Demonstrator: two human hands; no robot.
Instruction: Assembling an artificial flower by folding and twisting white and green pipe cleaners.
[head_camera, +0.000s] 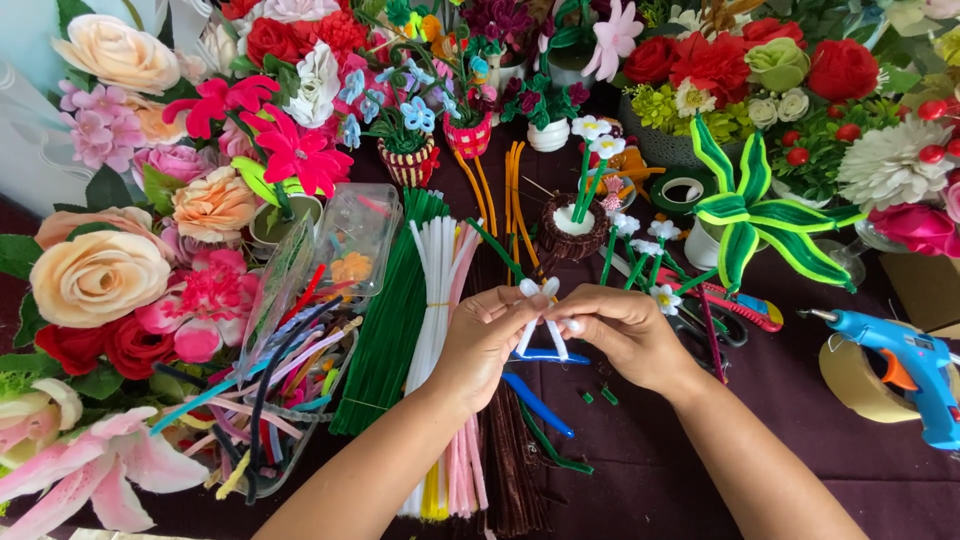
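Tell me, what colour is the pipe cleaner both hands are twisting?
White pipe cleaner, seen best in the head view.

Clear plastic box (355, 235), rectangular, left of centre beside green stems. Clear plastic bag (285, 400) of coloured stems below it. No labels, signs, screens.

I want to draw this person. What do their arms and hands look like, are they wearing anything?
Both arms are bare, with no sleeves showing. The left hand and right hand wear no gloves; no rings, watch or bracelets show. The nails look short and plain.
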